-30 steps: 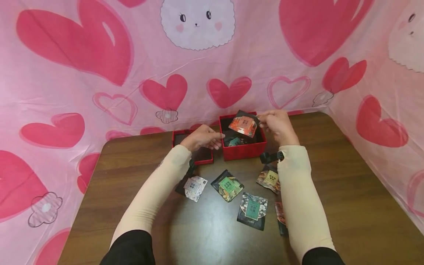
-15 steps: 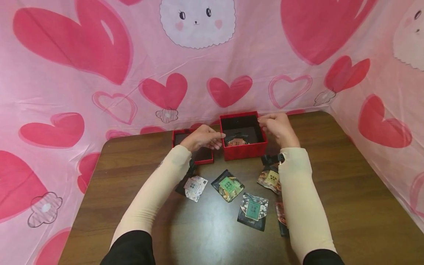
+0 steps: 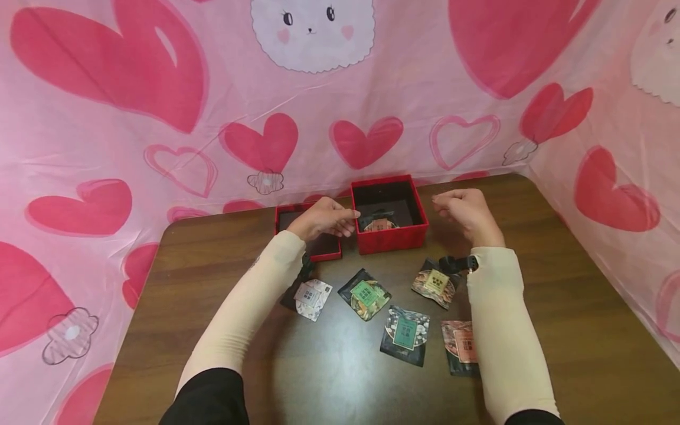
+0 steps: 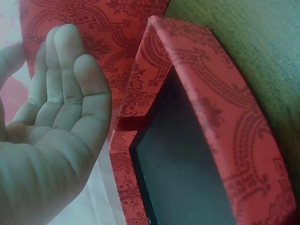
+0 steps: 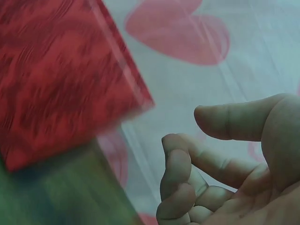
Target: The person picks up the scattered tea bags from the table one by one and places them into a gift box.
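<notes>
**Two unladen hands at a red box: sources of snag and shift**

In the head view we see the red box (image 3: 392,239) near the far edge of the table (image 3: 574,307), its hollow upward. Inside, a packet (image 3: 380,225) shows near the front-left corner; the front wall hides its lower part, so we cannot tell whether it leans or lies flat, nor what is beneath it.

The left hand (image 3: 325,217), fingers loosely bent and gripping nothing, reaches over the shallow red tray (image 3: 326,257), thumb tip at the box's left wall; contact is uncertain. A careless push here could, we judge, turn the box or jar the tray.

The right hand (image 3: 463,211) is apart from the box's right side, fingers curled loosely, thumb clear of them, holding nothing.

Five packets lie nearer us: white-labelled packet (image 3: 312,299), green-labelled packet (image 3: 365,294), teal-labelled packet (image 3: 406,334), yellow-labelled packet (image 3: 435,284) and orange-labelled packet (image 3: 461,345). The right sleeve (image 3: 502,307) covers part of the last; a low sweep could drag it. Dropping another packet in carelessly might crumple the one inside.
</notes>
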`<state>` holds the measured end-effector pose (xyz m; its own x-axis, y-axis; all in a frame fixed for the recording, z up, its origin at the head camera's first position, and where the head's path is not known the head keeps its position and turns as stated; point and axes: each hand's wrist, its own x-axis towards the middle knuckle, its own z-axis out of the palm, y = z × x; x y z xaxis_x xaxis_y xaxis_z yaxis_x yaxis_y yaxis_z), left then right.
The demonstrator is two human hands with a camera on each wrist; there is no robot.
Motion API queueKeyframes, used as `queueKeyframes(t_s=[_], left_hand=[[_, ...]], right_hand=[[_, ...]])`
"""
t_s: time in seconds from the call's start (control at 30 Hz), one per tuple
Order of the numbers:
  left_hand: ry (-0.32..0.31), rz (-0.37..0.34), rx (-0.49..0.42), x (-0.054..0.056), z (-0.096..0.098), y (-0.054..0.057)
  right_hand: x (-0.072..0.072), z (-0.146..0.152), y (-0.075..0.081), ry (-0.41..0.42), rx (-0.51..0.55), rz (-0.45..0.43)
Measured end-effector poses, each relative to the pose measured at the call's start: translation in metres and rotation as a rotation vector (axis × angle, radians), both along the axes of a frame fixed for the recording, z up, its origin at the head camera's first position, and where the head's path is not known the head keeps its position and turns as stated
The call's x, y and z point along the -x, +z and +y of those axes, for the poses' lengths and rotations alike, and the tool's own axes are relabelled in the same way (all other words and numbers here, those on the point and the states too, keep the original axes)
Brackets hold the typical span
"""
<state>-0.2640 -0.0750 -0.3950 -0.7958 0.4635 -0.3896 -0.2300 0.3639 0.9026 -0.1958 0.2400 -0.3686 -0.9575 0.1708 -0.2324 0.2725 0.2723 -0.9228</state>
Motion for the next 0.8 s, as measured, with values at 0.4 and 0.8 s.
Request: queueKeyframes(t_s=[0.4, 0.8], left_hand=[[0.002, -0.011, -0.019, 0.001, 0.0, 0.0], [0.011, -0.017, -0.02, 0.002, 0.0, 0.0]], right_hand=[[-0.043, 0.047, -0.018, -0.019, -0.064, 0.009], [-0.063, 0.063, -0.027, -0.037, -0.055, -0.012]])
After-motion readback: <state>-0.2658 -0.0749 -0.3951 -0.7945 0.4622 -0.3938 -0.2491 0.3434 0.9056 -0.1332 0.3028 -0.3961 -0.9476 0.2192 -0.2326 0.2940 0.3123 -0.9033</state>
